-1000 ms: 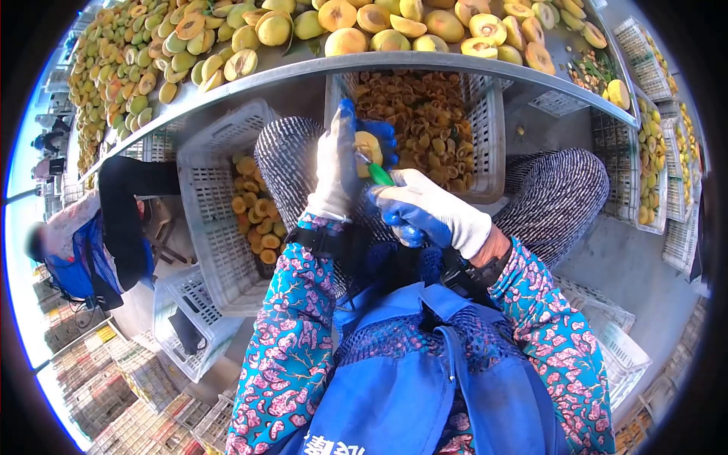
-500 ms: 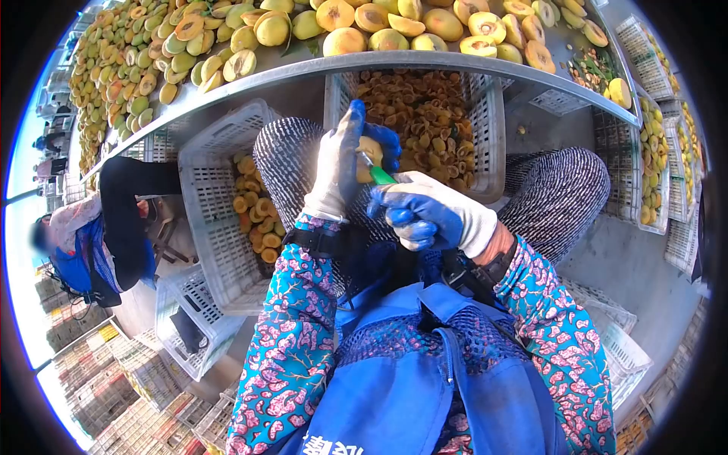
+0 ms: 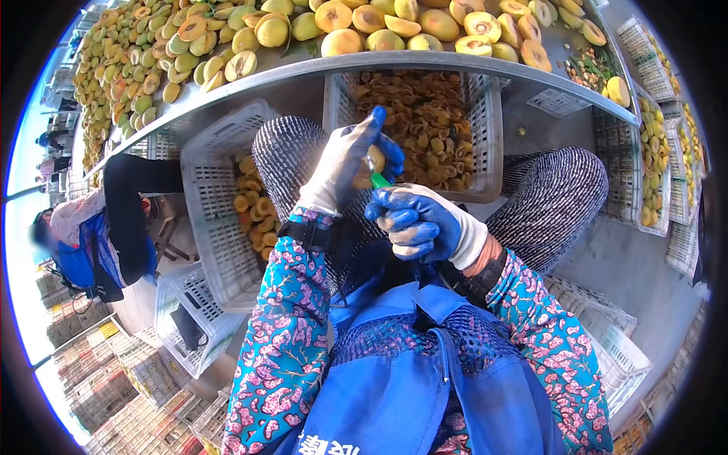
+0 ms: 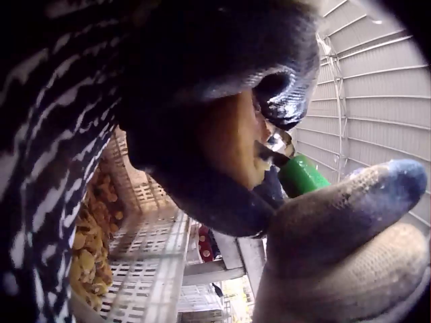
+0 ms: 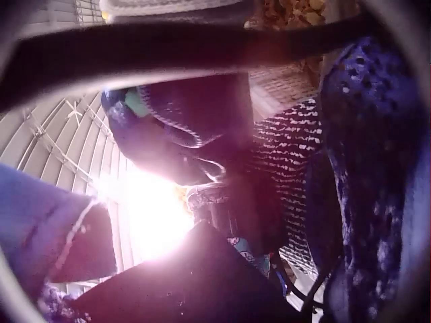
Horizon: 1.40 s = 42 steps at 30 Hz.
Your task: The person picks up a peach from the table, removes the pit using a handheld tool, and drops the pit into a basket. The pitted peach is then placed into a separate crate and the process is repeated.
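Note:
In the head view my gloved left hand (image 3: pixel 341 163) holds a yellow peach half (image 3: pixel 362 177) above my lap, thumb raised along its near side. My gloved right hand (image 3: pixel 428 224) grips the green handle (image 3: pixel 380 180) of a small metal-tipped tool, fingers curled round it. Seen from the left wrist, the orange flesh of the peach half (image 4: pixel 229 134) sits between dark glove fingers, and the tool's metal end (image 4: pixel 273 153) is right at its cut face. Glare washes out much of the right wrist view, where the right hand (image 5: pixel 195 121) shows dark and the tool's tip is hidden.
A metal-edged table (image 3: pixel 364 64) ahead carries many peaches and halves. Below it, a white crate (image 3: pixel 491 125) between my knees holds scooped pieces. Another crate (image 3: pixel 212 201) with peach halves stands left. A seated person (image 3: pixel 98 235) is further left; fruit crates (image 3: pixel 654 163) line the right.
The left hand has turned over slightly, its thumb tipping to the right, with the peach half still held. The right hand's wrist has rolled a little, the green handle staying at the fruit.

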Motion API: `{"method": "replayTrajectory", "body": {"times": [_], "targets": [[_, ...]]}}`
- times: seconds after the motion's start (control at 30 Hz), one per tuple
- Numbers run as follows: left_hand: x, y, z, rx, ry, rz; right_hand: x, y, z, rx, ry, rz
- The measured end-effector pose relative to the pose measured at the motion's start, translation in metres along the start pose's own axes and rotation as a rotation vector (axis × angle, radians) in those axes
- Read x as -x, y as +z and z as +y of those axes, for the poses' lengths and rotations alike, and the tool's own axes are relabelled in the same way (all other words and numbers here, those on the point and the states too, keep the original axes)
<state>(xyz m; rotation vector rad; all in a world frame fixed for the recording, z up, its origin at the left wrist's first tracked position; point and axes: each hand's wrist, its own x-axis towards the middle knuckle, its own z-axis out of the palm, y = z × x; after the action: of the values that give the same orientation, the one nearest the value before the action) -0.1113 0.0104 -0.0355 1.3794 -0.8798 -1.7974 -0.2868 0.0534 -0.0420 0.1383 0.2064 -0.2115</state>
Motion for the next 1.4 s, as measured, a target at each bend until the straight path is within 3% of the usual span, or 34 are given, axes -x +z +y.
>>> {"method": "replayTrajectory", "body": {"times": [0.1, 0.23, 0.37, 0.47, 0.63, 0.73, 0.77, 0.93, 0.97, 1.0, 1.07, 1.13, 1.2, 1.23, 1.27, 1.33, 1.4], "targets": [[-0.005, -0.003, -0.005, -0.139, -0.022, -0.124, 0.01, 0.011, 0.001, 0.49, -0.058, 0.275], [-0.008, -0.001, -0.013, 0.035, -0.029, -0.072, 0.008, -0.011, -0.001, -0.01, 0.066, 0.0], [-0.005, 0.001, -0.01, 0.073, 0.085, -0.007, -0.003, -0.02, 0.002, -0.098, -0.013, -0.215], [-0.005, 0.012, -0.007, 0.23, 0.026, 0.195, -0.007, -0.02, 0.001, -0.084, -0.043, -0.199], [-0.013, 0.018, -0.014, 0.385, 0.136, 0.322, -0.021, -0.02, 0.0, -0.239, -0.044, -0.427], [-0.025, 0.001, -0.025, 0.532, 0.098, 0.124, -0.021, -0.017, 0.0, -0.282, -0.041, -0.372], [-0.031, -0.006, -0.03, 0.693, 0.099, -0.02, -0.022, -0.018, 0.0, -0.284, -0.059, -0.401], [-0.041, 0.001, -0.022, 0.746, 0.239, 0.311, -0.007, -0.021, -0.015, -0.179, -0.177, -0.467], [-0.039, 0.001, -0.021, 0.71, 0.276, 0.296, 0.002, -0.019, -0.022, -0.106, -0.232, -0.438], [-0.037, 0.001, -0.02, 0.675, 0.316, 0.283, 0.017, -0.019, -0.031, 0.148, -0.333, -0.142], [-0.034, 0.003, -0.017, 0.531, 0.371, 0.307, 0.019, -0.03, -0.048, 1.092, -0.289, 0.877], [-0.027, 0.004, -0.007, 0.357, 0.443, 0.346, 0.02, -0.047, -0.046, 2.143, -0.457, 1.208], [-0.004, -0.004, 0.009, 0.155, 0.537, 0.432, 0.025, -0.043, -0.047, 1.831, -0.438, 1.126], [0.01, -0.005, 0.022, 0.292, 0.549, 0.479, 0.022, -0.042, -0.045, 1.835, -0.388, 1.123], [0.027, -0.013, 0.03, 0.272, 0.645, 0.435, 0.018, -0.04, -0.044, 1.844, -0.348, 1.12], [0.053, -0.031, 0.043, 0.107, 0.777, 0.536, 0.014, -0.051, -0.042, 1.909, -0.348, 1.063], [0.068, -0.08, 0.034, -0.468, 0.769, 0.862, 0.015, -0.058, -0.044, 1.92, -0.301, 1.039]]}}
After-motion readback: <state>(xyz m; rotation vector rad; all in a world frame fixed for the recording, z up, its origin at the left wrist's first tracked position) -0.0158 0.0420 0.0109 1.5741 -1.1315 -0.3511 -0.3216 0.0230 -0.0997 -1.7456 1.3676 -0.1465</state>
